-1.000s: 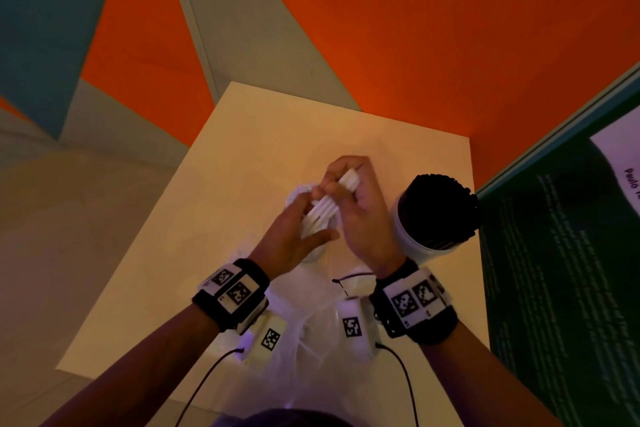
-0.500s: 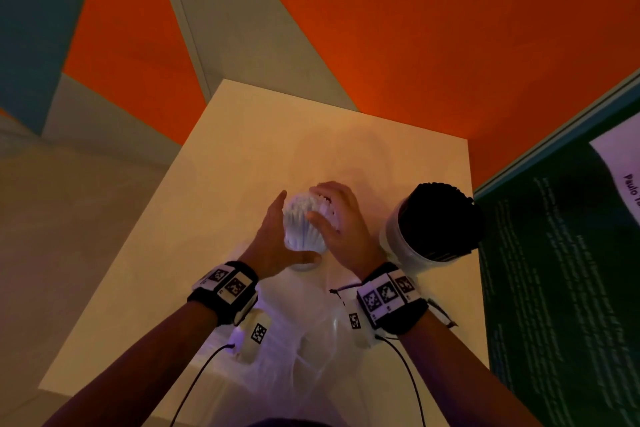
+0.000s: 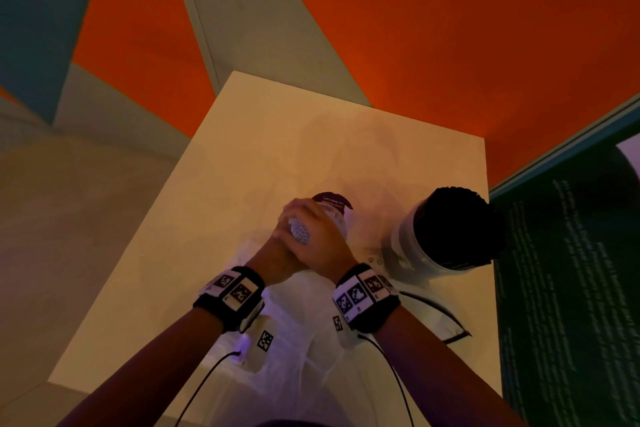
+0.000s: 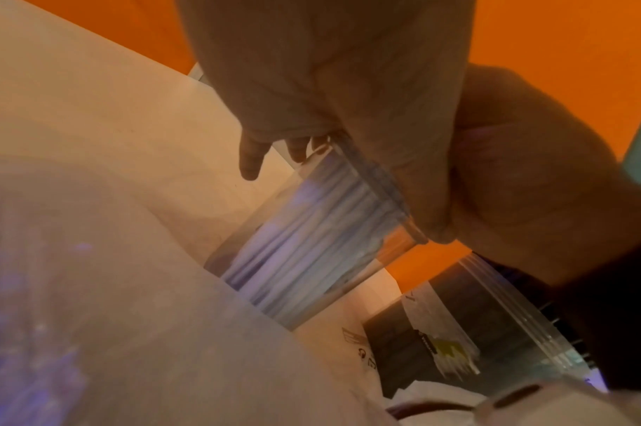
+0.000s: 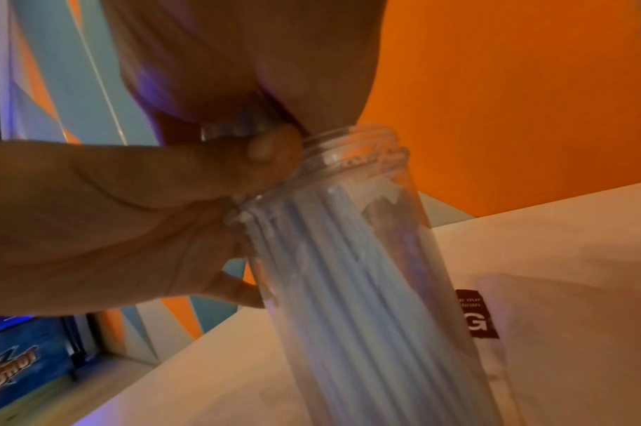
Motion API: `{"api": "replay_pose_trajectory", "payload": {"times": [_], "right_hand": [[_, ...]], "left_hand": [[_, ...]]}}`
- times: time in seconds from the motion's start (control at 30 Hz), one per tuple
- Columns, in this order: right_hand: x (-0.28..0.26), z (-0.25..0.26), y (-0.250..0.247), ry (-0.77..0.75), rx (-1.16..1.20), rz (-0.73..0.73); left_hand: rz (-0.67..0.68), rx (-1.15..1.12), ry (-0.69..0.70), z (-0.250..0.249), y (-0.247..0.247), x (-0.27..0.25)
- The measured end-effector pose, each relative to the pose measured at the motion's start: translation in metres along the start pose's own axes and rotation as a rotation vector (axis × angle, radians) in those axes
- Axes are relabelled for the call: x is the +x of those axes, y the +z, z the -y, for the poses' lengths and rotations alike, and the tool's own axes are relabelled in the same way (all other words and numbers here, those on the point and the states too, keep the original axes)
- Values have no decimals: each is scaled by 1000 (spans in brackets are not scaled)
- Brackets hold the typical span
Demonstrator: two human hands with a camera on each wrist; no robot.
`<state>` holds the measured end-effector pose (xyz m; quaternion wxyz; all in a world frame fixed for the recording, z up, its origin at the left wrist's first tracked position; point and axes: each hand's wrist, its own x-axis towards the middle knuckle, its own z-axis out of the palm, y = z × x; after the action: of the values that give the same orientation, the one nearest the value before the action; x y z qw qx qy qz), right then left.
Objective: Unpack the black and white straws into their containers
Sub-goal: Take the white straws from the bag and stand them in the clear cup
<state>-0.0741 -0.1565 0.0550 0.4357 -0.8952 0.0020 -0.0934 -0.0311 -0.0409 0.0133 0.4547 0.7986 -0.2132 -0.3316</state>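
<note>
Both hands meet over the clear jar (image 5: 366,288) near the middle of the pale table (image 3: 242,156). The jar stands on the table and holds the white straws (image 5: 348,302), packed lengthwise inside it; their round ends (image 3: 299,230) show between the hands in the head view.

The left hand (image 3: 277,253) grips the jar at its threaded neck: in the right wrist view its thumb presses against the rim and the remaining fingers (image 5: 239,291) wrap the wall just below. The right hand (image 3: 322,239) lies over the jar's mouth at the top of the straw bundle, its fingers curled round the straw ends. In the left wrist view the right hand (image 4: 348,86) covers the jar's rim, with fingertips showing beyond the far edge.

At 3 o'clock from the hands stands a second, wider tub (image 3: 415,246), white-walled in the head view, filled to its mouth with black straws (image 3: 453,222). It stands apart from the jar, near the table's right edge.

A crumpled white plastic bag (image 3: 294,357) lies at 6 o'clock under the wrists, reaching the near table edge. A dark label with white lettering (image 3: 330,203) shows at 12 o'clock just beyond the hands; whether it touches the jar cannot be told. Both wrists carry black bands with square-patterned markers (image 3: 235,291), cables trailing toward 6 o'clock.
</note>
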Motion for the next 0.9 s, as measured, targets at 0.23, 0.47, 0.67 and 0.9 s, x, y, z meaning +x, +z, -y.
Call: {"api": "replay_pose_trajectory", "payload": {"times": [0.23, 0.47, 0.67, 0.9], "right_hand": [[4, 1, -15, 10, 152, -283], [3, -18, -19, 80, -196, -148], [5, -20, -24, 119, -163, -89], [-18, -22, -51, 106, 7, -74]], "left_hand": [[-22, -105, 143, -13, 1, 1], [-30, -106, 176, -16, 1, 3], [34, -65, 57, -11, -2, 3], [-69, -131, -37, 3, -20, -14]]}}
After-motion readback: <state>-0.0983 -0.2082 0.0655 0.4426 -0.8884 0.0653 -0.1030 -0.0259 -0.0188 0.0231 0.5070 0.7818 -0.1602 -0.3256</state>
